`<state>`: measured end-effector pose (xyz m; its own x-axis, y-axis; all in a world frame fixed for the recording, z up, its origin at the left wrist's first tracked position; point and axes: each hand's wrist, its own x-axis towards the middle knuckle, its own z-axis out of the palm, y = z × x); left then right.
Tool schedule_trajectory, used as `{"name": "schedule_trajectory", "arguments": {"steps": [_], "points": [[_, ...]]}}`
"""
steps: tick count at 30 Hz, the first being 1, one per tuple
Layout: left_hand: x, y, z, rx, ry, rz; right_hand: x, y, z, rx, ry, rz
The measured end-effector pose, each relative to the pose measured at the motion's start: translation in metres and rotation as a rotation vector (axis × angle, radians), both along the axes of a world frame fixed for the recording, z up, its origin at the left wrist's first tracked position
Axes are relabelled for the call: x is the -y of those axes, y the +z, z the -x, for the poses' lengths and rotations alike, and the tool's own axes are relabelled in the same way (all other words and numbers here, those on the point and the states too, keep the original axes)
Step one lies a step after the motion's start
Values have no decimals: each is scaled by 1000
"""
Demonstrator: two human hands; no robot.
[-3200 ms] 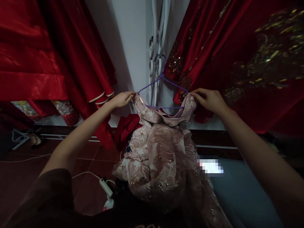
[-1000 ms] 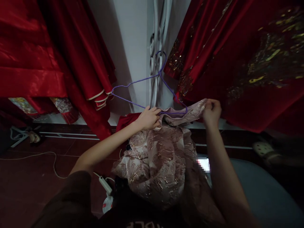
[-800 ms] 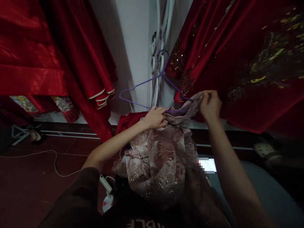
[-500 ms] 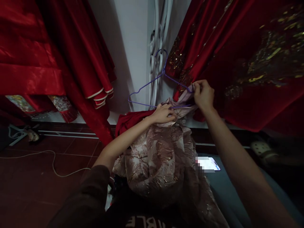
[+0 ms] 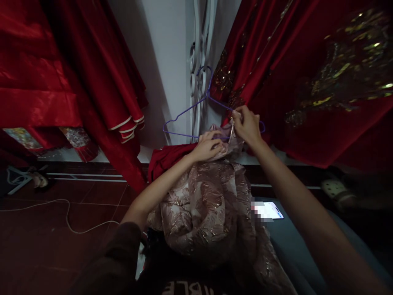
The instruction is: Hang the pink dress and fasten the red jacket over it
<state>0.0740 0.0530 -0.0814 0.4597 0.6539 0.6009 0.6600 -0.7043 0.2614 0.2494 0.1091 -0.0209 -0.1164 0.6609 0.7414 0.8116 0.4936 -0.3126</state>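
A purple hanger [image 5: 184, 110] stands upright in front of me, its right end showing past my right hand. My right hand [image 5: 248, 126] is closed on a thin pale edge of a pinkish brocade garment [image 5: 208, 196] with metallic gold patterning, close to the hanger's right arm. Lower and to the left, my left hand [image 5: 211, 146] has its fingers curled over the garment's upper part, by the hanger's bottom bar. Most of the garment lies bunched over my lap. Whether fabric is looped on the hanger is hidden behind my hands.
Red satin garments [image 5: 104, 73] hang at left, and red sequined ones [image 5: 307, 102] at right. Between them is a white scrollwork stand [image 5: 201, 41]. A lit phone [image 5: 273, 210] rests on a grey-blue surface [image 5: 291, 237]. A white cable [image 5: 69, 213] crosses the tiled floor.
My right hand has moved left along the hanger with the garment's edge, uncovering the hanger's right end. My left hand stays on the fabric. The view has shifted slightly.
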Motion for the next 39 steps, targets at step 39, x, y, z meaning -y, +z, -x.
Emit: {"name": "schedule_trajectory", "arguments": {"steps": [39], "points": [[25, -80, 202, 177, 644, -77, -16, 36, -27, -5, 102, -28]]}}
